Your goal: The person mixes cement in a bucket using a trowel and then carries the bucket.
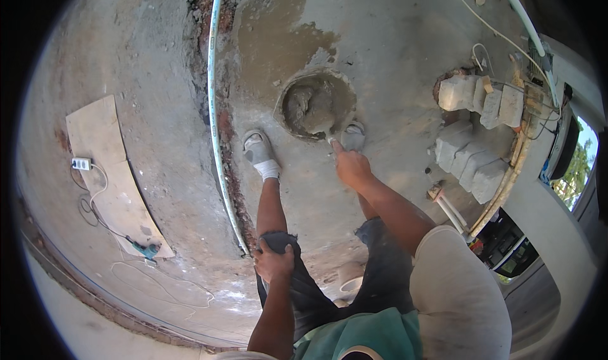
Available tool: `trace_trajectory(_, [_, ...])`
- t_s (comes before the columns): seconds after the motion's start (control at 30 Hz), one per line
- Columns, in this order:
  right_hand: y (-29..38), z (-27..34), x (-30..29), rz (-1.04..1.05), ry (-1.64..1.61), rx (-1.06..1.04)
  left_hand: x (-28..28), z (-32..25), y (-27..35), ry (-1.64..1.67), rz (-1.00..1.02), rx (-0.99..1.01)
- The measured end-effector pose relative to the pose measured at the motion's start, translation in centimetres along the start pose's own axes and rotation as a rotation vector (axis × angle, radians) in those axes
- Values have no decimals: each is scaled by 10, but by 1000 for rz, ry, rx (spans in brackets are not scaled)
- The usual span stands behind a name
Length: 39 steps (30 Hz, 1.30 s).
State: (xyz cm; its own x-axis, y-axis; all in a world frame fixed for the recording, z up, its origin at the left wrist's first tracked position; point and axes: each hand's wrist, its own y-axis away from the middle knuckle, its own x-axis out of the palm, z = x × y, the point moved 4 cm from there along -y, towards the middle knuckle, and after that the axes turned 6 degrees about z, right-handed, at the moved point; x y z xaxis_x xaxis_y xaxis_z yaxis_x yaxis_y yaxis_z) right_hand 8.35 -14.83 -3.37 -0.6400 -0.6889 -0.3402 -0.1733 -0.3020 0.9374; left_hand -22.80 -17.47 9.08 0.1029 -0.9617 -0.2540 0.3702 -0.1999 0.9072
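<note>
My right hand (pixel 352 166) grips the handle of a trowel (pixel 319 122), whose blade lies in wet grey mortar (pixel 304 104). The mortar is inside a round tub (pixel 352 85) on the concrete floor, just ahead of my feet. Resting on my left knee, my left hand (pixel 274 261) has its fingers spread over the dark shorts and holds no tool. My feet, in socks and sandals, stand near the tub. A wet patch (pixel 280 32) spreads on the floor beyond the tub.
A pale blue plastic pipe (pixel 213 98) runs along a broken channel at left. Further left, a board (pixel 102 136) bears a power strip (pixel 81 163) and a corded drill (pixel 146 249). Concrete blocks (pixel 456 155) stand at right. Behind my legs is a bucket (pixel 351 277).
</note>
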Motion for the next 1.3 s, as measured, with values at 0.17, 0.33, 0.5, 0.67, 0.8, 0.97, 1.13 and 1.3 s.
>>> trace_trajectory(0.17, [-83, -5, 0, -129, -120, -85, 3, -10, 2, -10, -30, 47])
trace_trajectory(0.33, [-63, -2, 7, 141, -1226, 157, -3, -7, 3, 2, -5, -8])
trace_trajectory(0.5, [-26, -27, -44, 141, -1384, 33, 1, -8, 3, -3, -31, 16])
trace_trajectory(0.67, [-3, -49, -68, -216, -623, -129, 8, -5, -5, -2, 0, 10])
trace_trajectory(0.8, [25, -26, -44, -152, -198, -65, 3, -1, -1, 1, 29, -23])
trace_trajectory(0.97, [-50, -2, -16, -129, -160, 21, 6, -13, 0, -22, 47, -13])
trace_trajectory(1.13, [-71, -16, -16, -40, -734, 56, 8, -14, -1, -20, 36, -17])
trace_trajectory(1.3, [22, -2, -71, 191, -816, 157, 6, -4, 1, -11, 33, -61])
